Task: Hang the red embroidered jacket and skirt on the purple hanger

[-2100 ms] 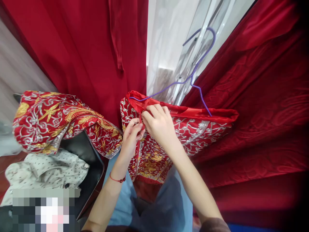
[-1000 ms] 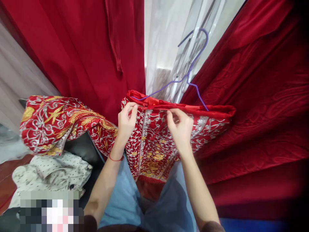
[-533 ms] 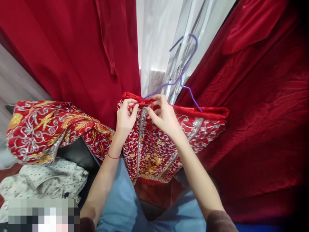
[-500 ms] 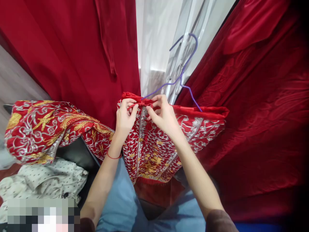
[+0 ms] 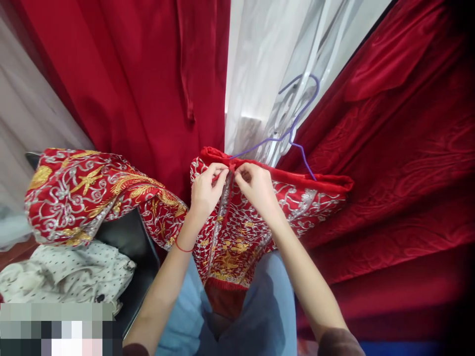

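A red skirt (image 5: 237, 232) with silver and gold embroidery hangs from a purple hanger (image 5: 305, 106), its plain red waistband (image 5: 297, 177) along the top. At the waistband, my left hand (image 5: 208, 192) pinches a thin red tie (image 5: 232, 167) with thumb and fingers closed. My right hand (image 5: 258, 190) is in a similar pinch just to the right, on the other side of the tie's knot; the bit between its fingertips is mostly covered. A loose end of the tie dangles in front of the embroidery below my hands.
Another red embroidered garment (image 5: 85, 190) is draped over a black chair (image 5: 129, 235) at left. On the seat lies a white dotted cloth (image 5: 79, 272). Red curtains (image 5: 129, 74) hang behind, and a dark red patterned cloth (image 5: 401, 198) at right. White metal bars (image 5: 315, 39) stand behind the hanger.
My hands have drawn close to the knot with fingers pinched, and a tie end now hangs below. The view has shifted, so the skirt and hanger sit slightly further right and lower.
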`<state>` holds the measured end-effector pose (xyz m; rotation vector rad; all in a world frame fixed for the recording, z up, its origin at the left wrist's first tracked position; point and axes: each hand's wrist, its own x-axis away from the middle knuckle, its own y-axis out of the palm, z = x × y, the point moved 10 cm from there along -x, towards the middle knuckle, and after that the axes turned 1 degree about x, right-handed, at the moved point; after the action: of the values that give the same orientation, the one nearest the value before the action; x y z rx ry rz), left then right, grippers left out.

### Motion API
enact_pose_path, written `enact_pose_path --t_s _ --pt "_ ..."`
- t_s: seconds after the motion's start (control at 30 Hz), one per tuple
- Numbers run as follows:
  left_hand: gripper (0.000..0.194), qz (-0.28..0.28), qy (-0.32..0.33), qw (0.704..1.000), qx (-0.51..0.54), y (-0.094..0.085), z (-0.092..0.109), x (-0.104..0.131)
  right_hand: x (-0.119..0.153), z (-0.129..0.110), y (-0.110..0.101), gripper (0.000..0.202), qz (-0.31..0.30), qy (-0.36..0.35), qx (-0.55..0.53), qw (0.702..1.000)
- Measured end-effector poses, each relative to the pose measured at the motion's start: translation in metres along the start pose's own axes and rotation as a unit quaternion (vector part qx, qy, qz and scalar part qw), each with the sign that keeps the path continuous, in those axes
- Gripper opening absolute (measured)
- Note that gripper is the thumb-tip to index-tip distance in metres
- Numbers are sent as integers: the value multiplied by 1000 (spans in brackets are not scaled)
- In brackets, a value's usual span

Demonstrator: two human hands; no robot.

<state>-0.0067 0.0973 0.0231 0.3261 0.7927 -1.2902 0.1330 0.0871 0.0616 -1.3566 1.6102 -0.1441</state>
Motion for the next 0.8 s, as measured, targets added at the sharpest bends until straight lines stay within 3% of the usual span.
enact_pose_path --t_s 0.13,0.2,0.3,0.47,0.57,0.67,0.8 --pt "14 -12 -11 1000 23 -4 2 0 3 1 7 3 21 16 -71 997" --pt "14 -29 -7 999 32 -1 3 1 6 5 14 11 26 26 -105 994" --pt "14 -34 -7 999 14 2 2 3 8 9 14 11 49 21 -69 996" --pt "7 -24 -7 999 -44 3 -1 -1 10 8 -9 17 72 2 70 995" --pt "10 13 -1 996 -85 -4 2 -9 14 4 -27 18 105 -10 106 989" --pt "10 24 31 996 -74 -8 11 -16 18 10 -30 13 87 1 43 995" --pt "21 -18 49 996 -74 -13 14 -11 25 28 -13 13 -1 34 -153 988"
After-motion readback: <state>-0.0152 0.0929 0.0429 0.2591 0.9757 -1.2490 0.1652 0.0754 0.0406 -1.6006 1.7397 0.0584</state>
